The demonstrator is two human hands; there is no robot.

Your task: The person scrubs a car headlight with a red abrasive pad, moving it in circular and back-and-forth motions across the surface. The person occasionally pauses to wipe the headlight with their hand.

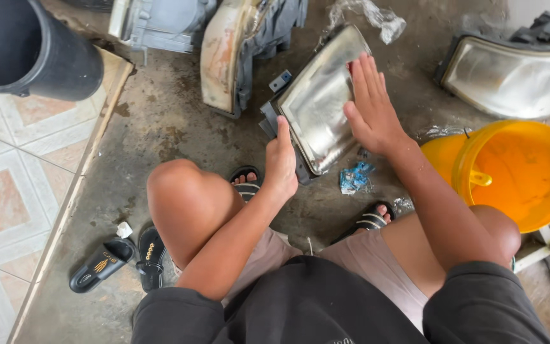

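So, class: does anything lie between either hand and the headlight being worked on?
Nothing visible does. The right hand lies flat on the headlight lens, and the left hand grips its lower edge, both in direct contact.

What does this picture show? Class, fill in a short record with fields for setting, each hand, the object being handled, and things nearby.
Setting: person seated low over a stained concrete floor, tiled floor beside it
Left hand: holds the lower left edge of the headlamp
Right hand: laid flat, fingers spread, on the lens
Headlamp: cloudy lens, propped tilted
Nearby: yellow bucket, second headlamp, black bin, black sandals, blue wrapper
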